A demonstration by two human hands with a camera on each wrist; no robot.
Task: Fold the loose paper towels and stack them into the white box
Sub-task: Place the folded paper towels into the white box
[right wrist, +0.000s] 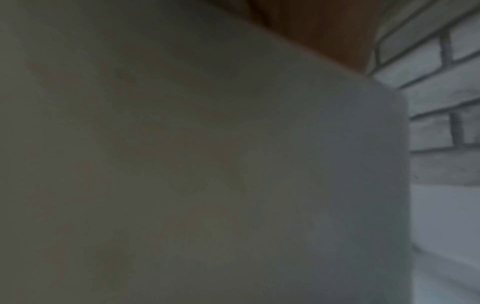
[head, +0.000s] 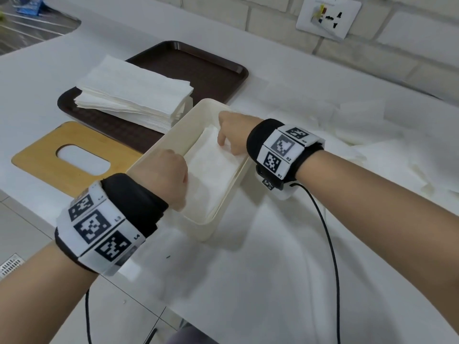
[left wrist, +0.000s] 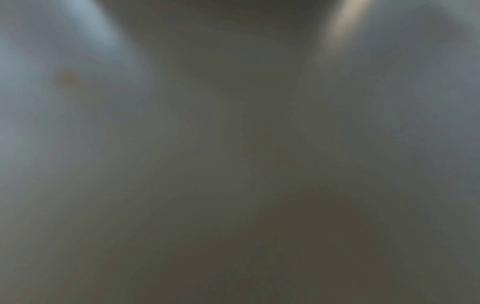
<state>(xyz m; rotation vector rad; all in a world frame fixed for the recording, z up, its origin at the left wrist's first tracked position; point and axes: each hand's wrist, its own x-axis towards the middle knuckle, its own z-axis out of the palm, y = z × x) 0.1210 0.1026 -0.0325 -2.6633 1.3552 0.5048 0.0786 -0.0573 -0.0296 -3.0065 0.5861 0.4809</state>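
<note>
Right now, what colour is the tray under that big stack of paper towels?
Dark brown, with a fine textured surface. The tray shows best in the head view.

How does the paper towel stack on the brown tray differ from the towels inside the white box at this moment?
The stack on the brown tray is tall, many layers thick; the towels in the white box lie low, below its rim. No hand touches the tray stack, while the left hand and right hand both reach down onto the boxed towels. Both are white folded paper.
</note>
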